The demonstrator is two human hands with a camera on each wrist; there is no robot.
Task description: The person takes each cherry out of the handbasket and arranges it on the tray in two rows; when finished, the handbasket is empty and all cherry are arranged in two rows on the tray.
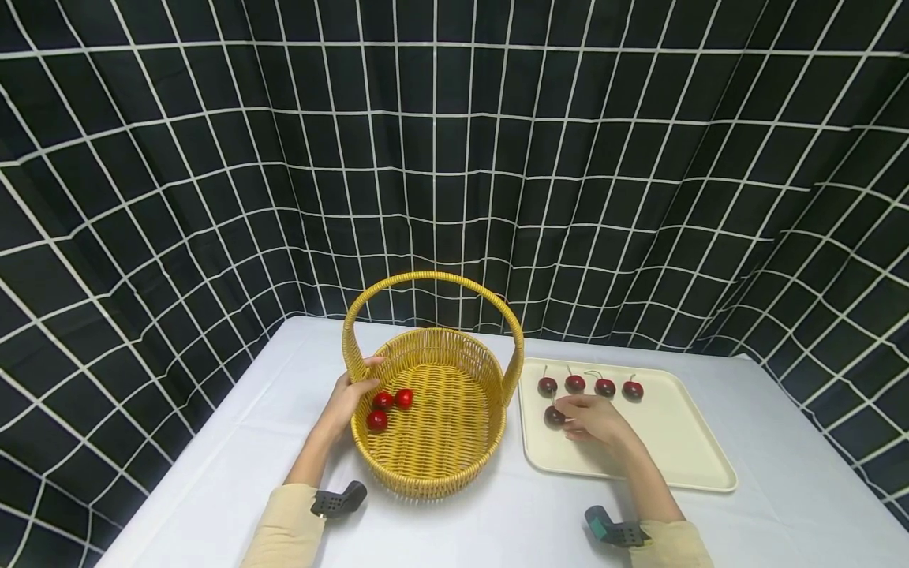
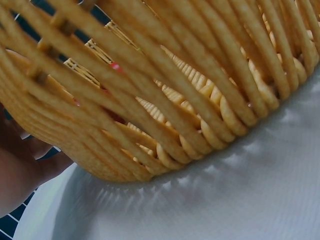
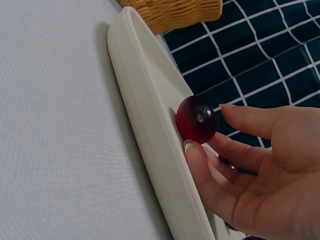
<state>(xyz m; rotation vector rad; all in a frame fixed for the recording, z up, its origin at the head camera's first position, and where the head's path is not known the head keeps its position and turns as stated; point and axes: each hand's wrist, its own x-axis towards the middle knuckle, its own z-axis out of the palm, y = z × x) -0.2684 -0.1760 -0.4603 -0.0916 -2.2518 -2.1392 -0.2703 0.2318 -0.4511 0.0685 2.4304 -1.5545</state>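
Observation:
My left hand (image 1: 348,392) grips the yellow wicker basket (image 1: 442,479) at the left base of its tall handle, with some fingers over the rim. Outside the woven wall, the same hand (image 2: 22,167) shows only partly. Three red cherries (image 1: 377,420) lie inside on the basket's left. My right hand (image 1: 596,418) is over the cream tray (image 1: 675,434), its fingertips around a dark red cherry (image 3: 196,120) that rests on the tray. A lower finger touches this cherry; the thumb stands slightly apart from it.
Several stemmed cherries, among them a dark one (image 1: 633,390), form a row near the tray's back edge. The tray stands right of the basket on a white tablecloth (image 1: 511,528). A black curtain (image 1: 454,158) with a white grid hangs behind and at both sides.

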